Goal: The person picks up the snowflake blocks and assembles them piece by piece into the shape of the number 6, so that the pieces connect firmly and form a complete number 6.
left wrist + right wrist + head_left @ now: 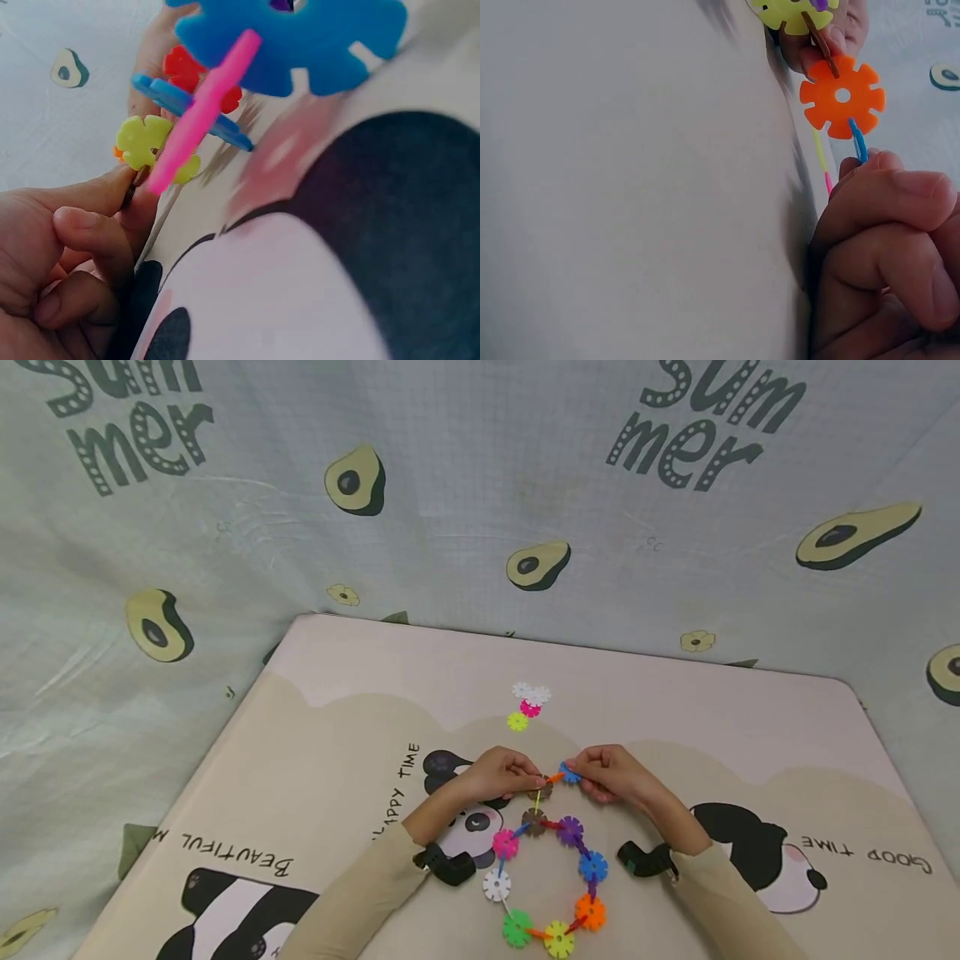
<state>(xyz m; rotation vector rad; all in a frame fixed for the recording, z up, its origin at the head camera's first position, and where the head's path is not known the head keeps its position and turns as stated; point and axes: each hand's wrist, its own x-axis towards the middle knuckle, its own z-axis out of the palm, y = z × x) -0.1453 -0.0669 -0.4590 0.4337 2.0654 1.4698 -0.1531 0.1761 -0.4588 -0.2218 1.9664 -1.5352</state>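
Note:
My left hand [501,774] pinches a brown notched plastic disc [546,792] between thumb and fingertips. My right hand [613,772] grips a blue notched disc [569,772] by its edge. Between them an orange disc [842,97] slots into both the brown and the blue one. A yellow disc [537,802], seen edge-on, links the held brown disc to another brown disc [535,822] at the top of a ring of coloured discs. That ring, with a green disc [517,929] and a white disc [497,885], spreads toward me between the forearms.
Beyond the hands lie a few loose discs: white [532,692], pink [530,708] and yellow [517,722]. The table [360,668] has a panda-printed cover. A curtain [450,485] with avocado prints hangs behind its far edge.

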